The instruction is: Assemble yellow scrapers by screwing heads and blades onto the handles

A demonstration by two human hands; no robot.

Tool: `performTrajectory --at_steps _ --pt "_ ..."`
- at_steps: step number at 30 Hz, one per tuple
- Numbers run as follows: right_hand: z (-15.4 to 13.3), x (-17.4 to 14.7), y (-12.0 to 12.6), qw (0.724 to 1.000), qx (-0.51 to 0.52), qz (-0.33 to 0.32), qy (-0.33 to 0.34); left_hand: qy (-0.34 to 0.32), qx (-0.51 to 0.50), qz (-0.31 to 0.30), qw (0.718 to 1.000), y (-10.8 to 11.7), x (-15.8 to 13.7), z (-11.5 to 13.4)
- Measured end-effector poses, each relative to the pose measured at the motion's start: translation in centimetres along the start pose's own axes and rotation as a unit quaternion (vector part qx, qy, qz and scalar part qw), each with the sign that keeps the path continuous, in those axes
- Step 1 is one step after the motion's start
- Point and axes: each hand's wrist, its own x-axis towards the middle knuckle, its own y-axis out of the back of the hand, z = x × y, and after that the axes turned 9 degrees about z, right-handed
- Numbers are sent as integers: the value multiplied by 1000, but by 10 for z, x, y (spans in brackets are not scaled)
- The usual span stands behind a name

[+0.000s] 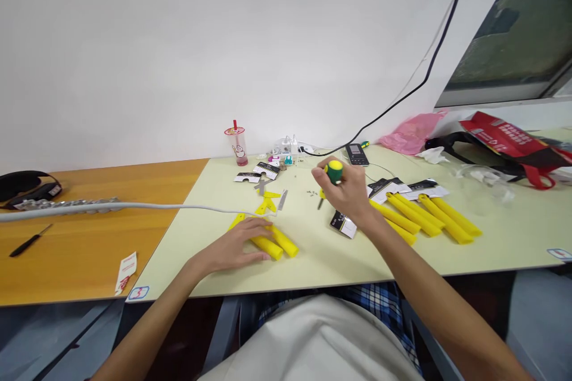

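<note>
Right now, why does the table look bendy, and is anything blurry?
Head view: the wide lens bows the table edge and stretches the arms near the bottom; light is soft and even, shadows faint; the right hand with the screwdriver is slightly smeared; the small parts at the back are too tiny to read.

On the tabletop [313, 262], a cup [236, 146] stands far back left, a phone [356, 154] behind centre, rolls [429, 214] right, a small screwdriver [29, 242] far left.
</note>
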Motion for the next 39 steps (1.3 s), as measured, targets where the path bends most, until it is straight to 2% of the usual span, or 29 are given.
performTrajectory --at_steps 1,3,6,11,14,18,23,28,34,39 --pt "7 0 -14 997 38 -8 -63 -12 9 7 1000 -3 -6 -2" --pt "25 -3 -39 972 115 -45 -201 -37 31 27 998 -8 -16 -6" --pt "53 -11 -64 895 239 -78 -369 -74 63 64 993 -15 -22 -11" --pt "81 -27 -72 796 343 -89 -491 -127 130 90 979 -22 -14 -10" --pt "85 -32 -70 761 361 -80 -533 -167 165 88 968 -25 -6 -7" --pt "89 -34 -72 744 361 -62 -559 -226 203 98 948 -24 3 5" --pt "89 -32 -73 730 382 -56 -564 -278 254 114 919 -21 19 38" --pt "86 -32 -71 736 395 -61 -546 -322 210 143 912 -38 54 61" --pt "91 -30 -71 756 365 -86 -537 -327 150 117 926 -64 119 56" --pt "102 -23 -66 771 344 -124 -521 -288 92 100 948 -67 157 41"
